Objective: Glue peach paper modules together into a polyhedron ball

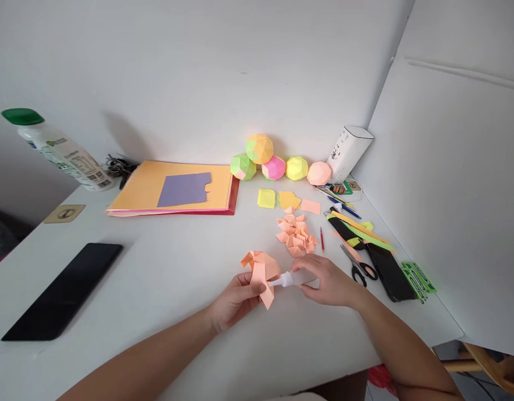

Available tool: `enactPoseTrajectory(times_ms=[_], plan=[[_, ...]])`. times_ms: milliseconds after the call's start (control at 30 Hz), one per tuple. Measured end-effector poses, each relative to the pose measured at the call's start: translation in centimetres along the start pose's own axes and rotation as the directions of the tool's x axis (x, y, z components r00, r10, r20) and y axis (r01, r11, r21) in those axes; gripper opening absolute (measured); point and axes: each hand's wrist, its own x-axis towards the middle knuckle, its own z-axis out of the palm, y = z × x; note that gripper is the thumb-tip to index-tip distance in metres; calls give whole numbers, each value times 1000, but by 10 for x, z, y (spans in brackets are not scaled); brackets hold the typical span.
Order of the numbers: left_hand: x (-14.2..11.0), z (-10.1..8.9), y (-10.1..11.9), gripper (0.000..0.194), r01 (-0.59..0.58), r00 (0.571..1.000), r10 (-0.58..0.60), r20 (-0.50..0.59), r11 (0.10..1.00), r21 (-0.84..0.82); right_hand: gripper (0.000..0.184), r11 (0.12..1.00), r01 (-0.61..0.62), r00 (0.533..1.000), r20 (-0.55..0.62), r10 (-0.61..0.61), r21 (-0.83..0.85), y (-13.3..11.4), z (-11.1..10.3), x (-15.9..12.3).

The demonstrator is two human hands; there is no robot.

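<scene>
Over the near worktop [165,267], the left hand [235,301] and right hand [327,279] are each closed: a folded peach paper piece [260,273] is pinched and a squeeze bottle [300,277] gripped, respectively. The nozzle [277,282] is set at the paper; a steady pinch and light squeezing are judged best.

I count five paper balls [297,169], three small lots of cut paper [266,199], one purple sheet [184,189], one tall bottle [68,156], one squeeze bottle [302,277], one paper shape [259,273], two hands [326,280], one pair of scissors [358,263], and one heap of folded peach pieces [298,241] (too overlapped, alas, for an honest number).
</scene>
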Motion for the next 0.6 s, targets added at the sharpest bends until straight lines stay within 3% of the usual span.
enactPoseTrajectory(times_ms=[333,600], plan=[[0,2,-1,11,15,999,-17,-37,999,-47,36,999,33,992,125,-33,5,8,-4,-2],[1,-1,-3,7,21,999,-24,-38,998,-67,34,999,-7,999,50,5,50,8,-3,-2]])
